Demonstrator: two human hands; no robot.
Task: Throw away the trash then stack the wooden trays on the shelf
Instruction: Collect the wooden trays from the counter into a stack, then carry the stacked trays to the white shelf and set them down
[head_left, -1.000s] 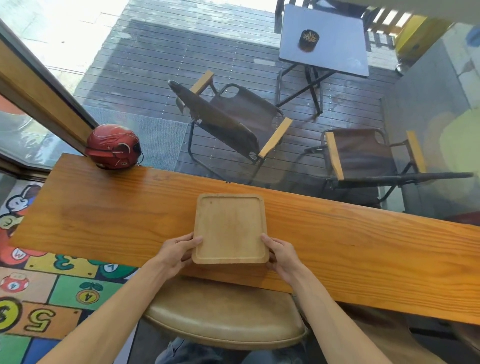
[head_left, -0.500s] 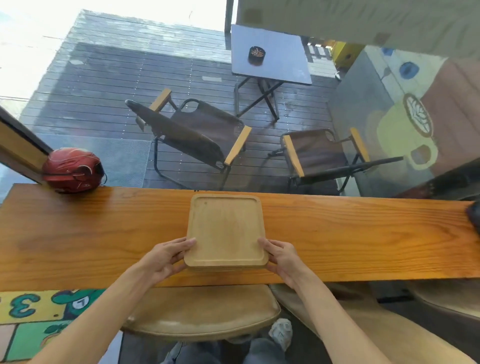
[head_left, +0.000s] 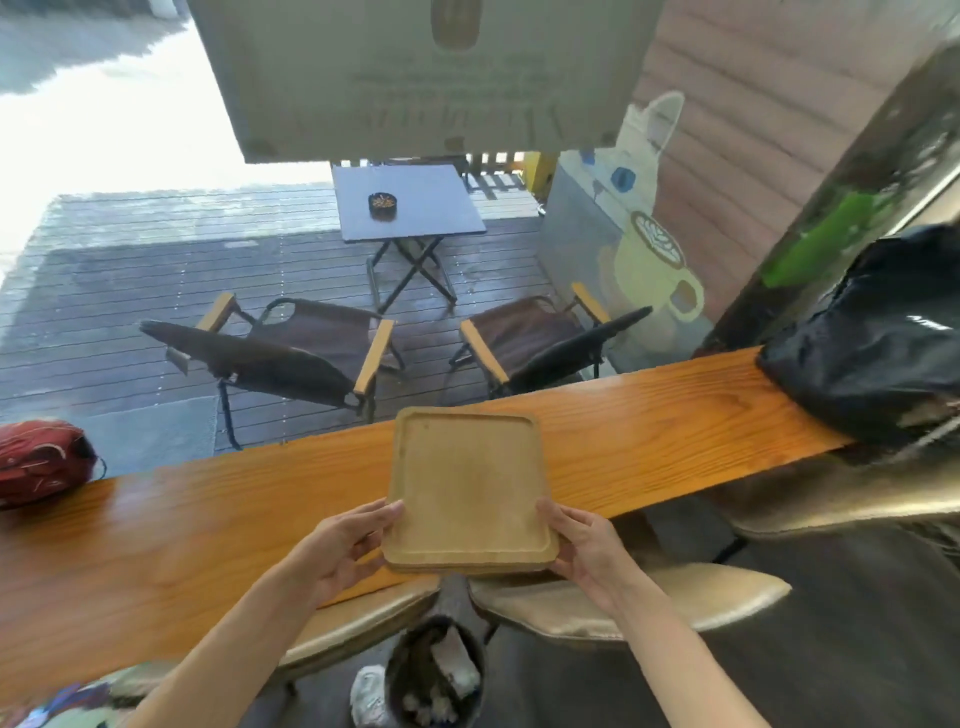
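Tray (head_left: 467, 488) lifted toward the worktop's (head_left: 156, 530) near edge since before.
Smooth rounded-corner wood, long axis pointing away; left hand (head_left: 343, 551) and right hand (head_left: 587, 551) fingers grip its near corners.

Wooden tray (head_left: 467, 483) held at its near corners between the left hand (head_left: 340, 551) and right hand (head_left: 584, 553), above the counter (head_left: 156, 530); bin (head_left: 434, 675) below.
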